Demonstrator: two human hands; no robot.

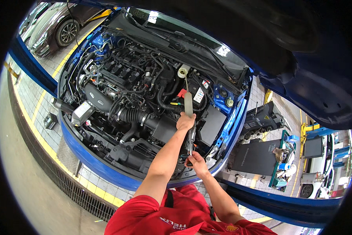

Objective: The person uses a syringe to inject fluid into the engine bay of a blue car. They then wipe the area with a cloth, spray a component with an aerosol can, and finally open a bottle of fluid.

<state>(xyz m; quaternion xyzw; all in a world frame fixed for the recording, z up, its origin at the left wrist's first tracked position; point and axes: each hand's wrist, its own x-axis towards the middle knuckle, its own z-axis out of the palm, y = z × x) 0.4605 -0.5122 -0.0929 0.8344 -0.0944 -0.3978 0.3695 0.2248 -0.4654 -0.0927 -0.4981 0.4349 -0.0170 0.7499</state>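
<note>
A long fluid syringe (188, 103) with a cloudy, translucent barrel lies over the right half of the engine bay. Its thin tube runs up to the open mouth of a whitish fluid reservoir (182, 72) near the windshield. My left hand (185, 122) is wrapped round the lower end of the barrel. Closer to the car's front edge, my right hand (198, 163) closes on the dark handle at the syringe's near end. Between my hands a greyish rod section shows. The tube's tip is hidden in the reservoir. How much fluid the barrel holds I cannot tell.
Right of the syringe sit the car battery (200, 93) with a red terminal cover and a black box (212, 124). The engine (123, 72) fills the left side. Overhead hangs the raised blue hood (313, 82). A tool cart (258, 156) stands beyond the right fender.
</note>
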